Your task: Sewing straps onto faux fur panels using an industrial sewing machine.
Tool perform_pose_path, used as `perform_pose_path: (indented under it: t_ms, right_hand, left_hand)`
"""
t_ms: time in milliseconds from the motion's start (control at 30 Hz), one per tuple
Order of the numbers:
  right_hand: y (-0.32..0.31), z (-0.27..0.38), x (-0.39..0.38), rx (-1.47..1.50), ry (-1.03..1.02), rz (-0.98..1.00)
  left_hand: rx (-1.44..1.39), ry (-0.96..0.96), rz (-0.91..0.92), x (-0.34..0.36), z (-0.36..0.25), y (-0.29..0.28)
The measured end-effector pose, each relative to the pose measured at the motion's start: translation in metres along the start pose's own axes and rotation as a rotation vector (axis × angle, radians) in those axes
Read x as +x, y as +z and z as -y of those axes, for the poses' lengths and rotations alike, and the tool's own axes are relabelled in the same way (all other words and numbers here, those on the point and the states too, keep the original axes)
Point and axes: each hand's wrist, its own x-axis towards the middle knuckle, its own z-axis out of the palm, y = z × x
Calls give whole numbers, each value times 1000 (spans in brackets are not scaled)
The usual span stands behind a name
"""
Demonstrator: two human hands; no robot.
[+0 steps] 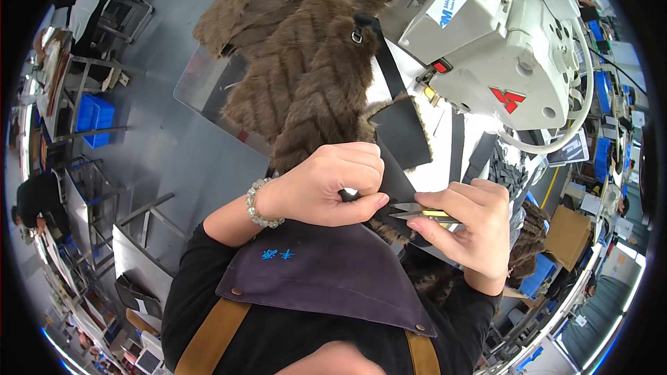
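My left hand [326,184] is closed, thumb and fingers pinched at the edge of a black strap [396,177]. My right hand [465,222] grips a pair of thread snips [410,212], their pointed blades apart just beside my left thumb tip, over the strap. Whether a thread lies between the blades is too small to tell. Beyond my hands, long brown fur pieces [323,76] are heaped, with a metal ring [357,36] on one. A black panel [404,132] edged with fur lies flat under the sewing machine.
A large white sewing machine [514,48] stands at the right rear, its cable [587,90] looping down. More black straps [507,170] and brown fur [529,236] lie on the right. A blue crate [95,120] is on the left floor near metal frames. Another person [38,201] works far left.
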Motion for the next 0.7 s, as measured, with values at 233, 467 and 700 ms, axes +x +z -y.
perform_pose_path:
  t_ms: [233, 467, 700]
  right_hand:
    - [2, -1, -2, -28, -46, -13]
    - [11, -5, -5, 34, -58, -46]
    - [17, -3, -8, 166, -19, -34]
  left_hand:
    - [29, 2, 4, 2, -1, 5]
    - [28, -13, -10, 1, -1, 7]
    - [11, -14, 16, -1, 2, 8]
